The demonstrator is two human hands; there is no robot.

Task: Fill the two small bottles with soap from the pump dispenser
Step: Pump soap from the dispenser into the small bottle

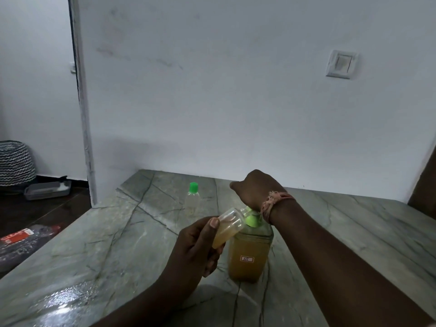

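My left hand point(197, 245) grips a small clear bottle point(228, 226), tilted with its open mouth up against the spout of the pump dispenser point(250, 253). Yellowish soap lies in the small bottle's lower part. The dispenser is a clear square bottle of amber soap with a green collar, standing on the grey stone counter point(106, 244). My right hand point(256, 188) sits on top of the pump head, which it hides; the fingers are out of sight. A second small bottle point(192, 200) with a green cap stands upright farther back on the counter.
A white wall with a light switch point(341, 64) backs the counter. The counter's left edge drops to a dark floor with a patterned basket point(15, 161), a grey tray point(48, 190) and a plastic packet point(26, 241). Wet patches shine on the counter's near left.
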